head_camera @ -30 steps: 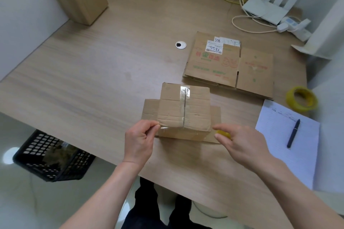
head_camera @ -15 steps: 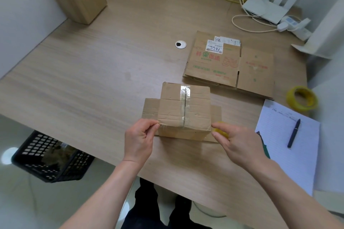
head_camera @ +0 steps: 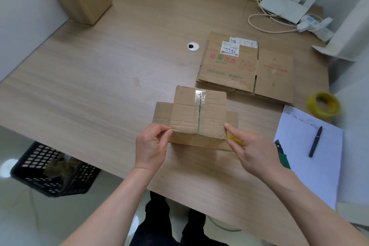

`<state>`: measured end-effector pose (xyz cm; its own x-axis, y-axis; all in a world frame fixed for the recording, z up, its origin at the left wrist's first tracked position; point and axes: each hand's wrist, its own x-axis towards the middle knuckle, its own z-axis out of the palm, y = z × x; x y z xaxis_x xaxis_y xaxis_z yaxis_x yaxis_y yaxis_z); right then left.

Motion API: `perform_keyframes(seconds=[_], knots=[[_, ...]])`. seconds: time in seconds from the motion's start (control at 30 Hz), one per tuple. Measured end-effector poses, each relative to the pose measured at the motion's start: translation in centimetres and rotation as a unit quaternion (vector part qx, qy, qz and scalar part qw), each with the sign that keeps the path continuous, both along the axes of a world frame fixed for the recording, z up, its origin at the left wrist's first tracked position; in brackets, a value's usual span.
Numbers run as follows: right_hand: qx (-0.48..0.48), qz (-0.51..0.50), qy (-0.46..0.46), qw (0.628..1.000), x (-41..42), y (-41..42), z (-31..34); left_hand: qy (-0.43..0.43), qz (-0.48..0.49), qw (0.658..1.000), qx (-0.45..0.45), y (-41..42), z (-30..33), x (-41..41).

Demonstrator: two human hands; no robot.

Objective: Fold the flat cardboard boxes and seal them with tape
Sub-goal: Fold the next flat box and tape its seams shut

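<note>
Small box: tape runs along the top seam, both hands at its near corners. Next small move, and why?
Probably press the tape end down over the near edge. The left hand pinches the small box at its corner, and the right hand holds something yellow beside it.

Head-worn camera, looking forward and steeply down.

The single wide-angle view sits close above the wooden table [head_camera: 99, 78], with the left hand [head_camera: 151, 146] and right hand [head_camera: 253, 152] near the lens at lower centre; the far wall corner shows along the top edge.
</note>
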<state>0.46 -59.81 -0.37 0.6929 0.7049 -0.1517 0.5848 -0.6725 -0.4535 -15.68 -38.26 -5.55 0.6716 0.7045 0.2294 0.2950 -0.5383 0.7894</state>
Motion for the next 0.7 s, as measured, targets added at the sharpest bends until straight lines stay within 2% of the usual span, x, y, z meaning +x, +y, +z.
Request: perform_keyframes(seconds=[0.07, 0.17, 0.27, 0.47, 0.7], knots=[[-0.007, 0.003, -0.003, 1.000, 0.1, 0.1, -0.1, -0.004, 0.025, 0.997, -0.071, 0.1, 0.2, 0.3], [-0.013, -0.001, 0.003, 1.000, 0.3, 0.2, -0.1, -0.007, 0.077, 0.970, -0.229, 0.5, 0.4, 1.1], [-0.015, -0.006, 0.018, 1.000, 0.5, 0.3, -0.1, -0.007, 0.120, 0.949, -0.292, 1.2, 0.4, 1.9], [-0.007, -0.028, 0.046, 0.999, 0.5, 0.4, -0.2, -0.014, 0.032, 0.957, -0.289, 2.2, 0.5, 2.7], [0.032, -0.066, 0.043, 0.996, -2.6, 0.8, -0.6, -0.018, 0.024, 0.958, -0.284, 3.1, 1.0, 5.3]])
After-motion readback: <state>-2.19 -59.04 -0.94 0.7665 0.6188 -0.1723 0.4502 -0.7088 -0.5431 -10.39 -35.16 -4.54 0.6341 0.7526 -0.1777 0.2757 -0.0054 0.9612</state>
